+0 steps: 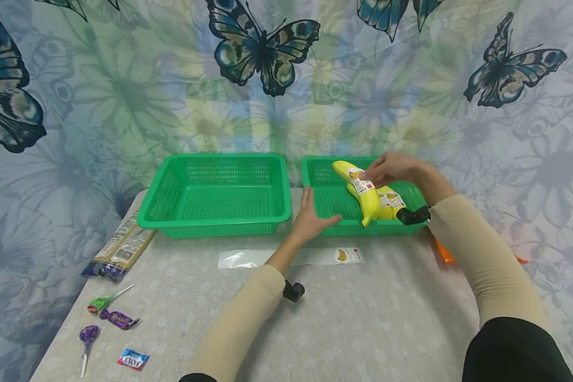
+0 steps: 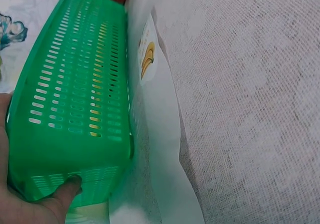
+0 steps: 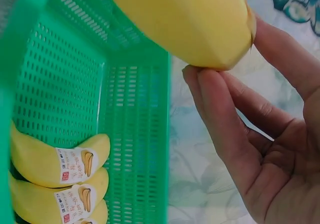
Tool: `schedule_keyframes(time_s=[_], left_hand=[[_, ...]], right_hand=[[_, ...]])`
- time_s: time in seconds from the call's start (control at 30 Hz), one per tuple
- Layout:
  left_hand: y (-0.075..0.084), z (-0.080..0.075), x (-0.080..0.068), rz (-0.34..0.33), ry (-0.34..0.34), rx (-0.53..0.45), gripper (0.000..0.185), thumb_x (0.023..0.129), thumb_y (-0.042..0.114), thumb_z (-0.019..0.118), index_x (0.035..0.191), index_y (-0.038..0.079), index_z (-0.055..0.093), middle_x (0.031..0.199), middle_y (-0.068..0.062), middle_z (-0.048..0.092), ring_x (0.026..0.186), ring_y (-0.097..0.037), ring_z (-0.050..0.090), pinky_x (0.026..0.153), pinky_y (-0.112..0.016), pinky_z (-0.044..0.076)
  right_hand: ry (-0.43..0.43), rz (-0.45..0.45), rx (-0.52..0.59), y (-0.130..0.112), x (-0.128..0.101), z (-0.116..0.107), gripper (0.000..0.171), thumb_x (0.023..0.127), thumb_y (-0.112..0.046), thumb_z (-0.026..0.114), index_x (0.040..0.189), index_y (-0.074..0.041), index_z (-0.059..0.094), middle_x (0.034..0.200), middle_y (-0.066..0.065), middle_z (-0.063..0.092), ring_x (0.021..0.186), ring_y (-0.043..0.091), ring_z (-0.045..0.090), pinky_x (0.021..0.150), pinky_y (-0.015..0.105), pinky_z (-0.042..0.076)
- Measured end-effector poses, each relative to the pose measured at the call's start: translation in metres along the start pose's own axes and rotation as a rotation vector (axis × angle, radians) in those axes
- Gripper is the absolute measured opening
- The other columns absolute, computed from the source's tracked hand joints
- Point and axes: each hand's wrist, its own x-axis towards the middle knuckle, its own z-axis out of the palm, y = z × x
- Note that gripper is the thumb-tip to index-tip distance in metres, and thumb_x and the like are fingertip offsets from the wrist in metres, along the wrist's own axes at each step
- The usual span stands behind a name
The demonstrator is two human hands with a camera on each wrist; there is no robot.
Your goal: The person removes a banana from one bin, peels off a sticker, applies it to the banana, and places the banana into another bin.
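The right hand (image 1: 387, 167) is up over the right-hand green basket (image 1: 324, 209), fingers and thumb pinched on a yellow banana (image 1: 358, 191) that bears a white label; the fruit slants down across the basket with its lower tip near the front rim. The right wrist view shows the fingertips (image 3: 200, 78) closed against the banana's end (image 3: 190, 18), the rest of the palm loose and cupped. Beneath it, more labelled bananas (image 3: 55, 169) already lie side by side on the basket's floor, against one wall. The left hand (image 1: 312, 215) lies fairly flat on the front left corner of that same basket — fingers straight along the rim, thumb (image 2: 67, 189) pressed on the outer wall (image 2: 75, 98), steadying rather than gripping. Just in front of the basket, on the grey tablecloth (image 1: 363, 318), lies an emptied clear wrapper (image 1: 291, 257) with a banana sticker at its right end. A second green basket (image 1: 215, 193) stands just to the left with nothing visible inside. Farther left lies a long packet (image 1: 119, 246), and near the table's front corner sit two lollipops (image 1: 89, 337) and some small wrapped sweets (image 1: 132, 359). An orange object (image 1: 444, 252) pokes out behind the right forearm — I can't tell what it is.
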Motion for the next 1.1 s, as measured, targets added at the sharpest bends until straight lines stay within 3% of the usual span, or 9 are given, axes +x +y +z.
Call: schedule_keyframes(time_s=[0.27, 0.67, 0.87, 1.1], left_hand=[[0.0, -0.003, 0.001, 0.004, 0.018, -0.022, 0.112, 0.082, 0.048, 0.073, 0.158, 0.011, -0.001, 0.166, 0.002, -0.009, 0.151, -0.034, 0.014, 0.118, -0.055, 0.029], [-0.003, 0.001, -0.003, 0.006, 0.014, -0.03, 0.115, 0.08, 0.052, 0.074, 0.158, 0.013, -0.001, 0.166, 0.005, -0.008, 0.151, -0.033, 0.017, 0.117, -0.054, 0.03], [-0.003, 0.002, -0.005, 0.016, 0.01, -0.018, 0.113, 0.081, 0.05, 0.073, 0.158, 0.012, 0.001, 0.166, 0.002, -0.007, 0.151, -0.033, 0.017, 0.117, -0.054, 0.031], [-0.003, -0.001, -0.005, 0.016, 0.005, 0.0, 0.112, 0.082, 0.051, 0.072, 0.158, 0.012, 0.0, 0.166, 0.003, -0.007, 0.151, -0.032, 0.017, 0.116, -0.054, 0.033]], right_hand=[[-0.005, -0.023, -0.053, 0.003, 0.043, -0.007, 0.051, 0.09, -0.035, 0.07, 0.126, 0.001, 0.064, 0.133, 0.019, 0.061, 0.107, 0.02, 0.069, 0.096, 0.039, 0.055], [-0.019, 0.002, -0.024, 0.04, 0.086, 0.007, 0.042, 0.091, -0.025, 0.069, 0.123, 0.004, 0.065, 0.137, 0.024, 0.056, 0.113, 0.031, 0.065, 0.099, 0.045, 0.052], [0.002, 0.05, -0.114, 0.047, 0.092, 0.016, 0.043, 0.09, -0.027, 0.071, 0.119, 0.005, 0.067, 0.119, 0.021, 0.068, 0.09, 0.02, 0.071, 0.091, 0.042, 0.057], [0.029, 0.093, -0.191, 0.049, 0.103, 0.024, 0.039, 0.087, -0.025, 0.075, 0.109, 0.007, 0.07, 0.097, 0.013, 0.074, 0.085, 0.022, 0.071, 0.084, 0.039, 0.06]])
